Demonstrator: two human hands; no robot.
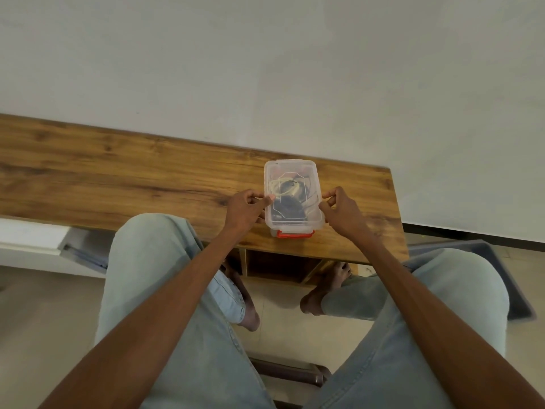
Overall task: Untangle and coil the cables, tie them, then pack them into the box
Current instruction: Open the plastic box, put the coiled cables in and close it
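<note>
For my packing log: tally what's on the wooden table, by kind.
Clear plastic box with lid on: 1
Red latch at its near end: 1
Cable coils seen through the lid: 2, one pale, one dark
Total: 4

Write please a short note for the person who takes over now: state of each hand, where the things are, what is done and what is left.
Left hand: fingers curled, thumb on the left edge of the box.
Right hand: fingers curled at the box's right edge.
The clear box stands on the wooden table, near its front edge, lid on, red latch facing you.
Cables lie coiled inside, seen through the lid.
Done: cables packed, lid placed.
Left: check that the lid is pressed fully down; whether the latch is fastened I cannot tell.
</note>
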